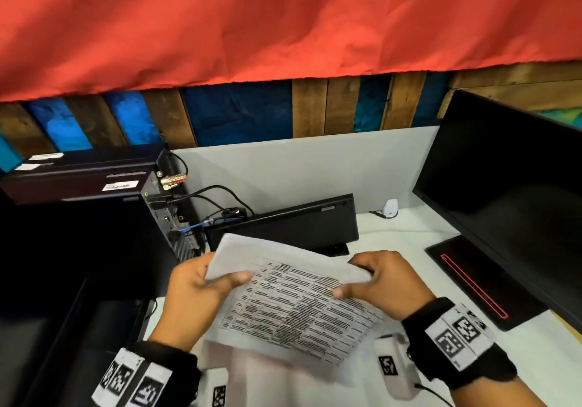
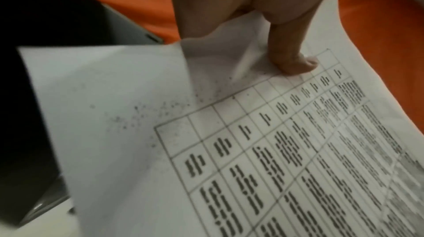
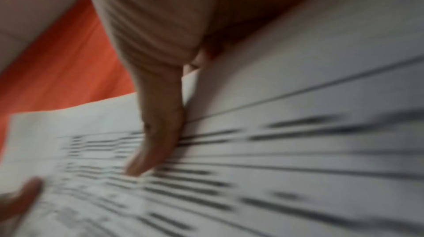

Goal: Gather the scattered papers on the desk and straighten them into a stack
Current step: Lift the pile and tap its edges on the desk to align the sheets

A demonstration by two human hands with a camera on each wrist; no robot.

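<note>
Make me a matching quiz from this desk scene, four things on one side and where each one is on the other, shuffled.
Things:
1. papers
2. large monitor
3. computer tower
4. red cloth

Places:
A. hanging above the desk
B. at the right edge
C. in both hands' grip
D. left of the papers

Pairs: 1-C, 2-B, 3-D, 4-A

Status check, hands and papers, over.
Left hand and right hand both pinching the papers, lifted off the desk. Sheets not yet squared. Small monitor close behind.
</note>
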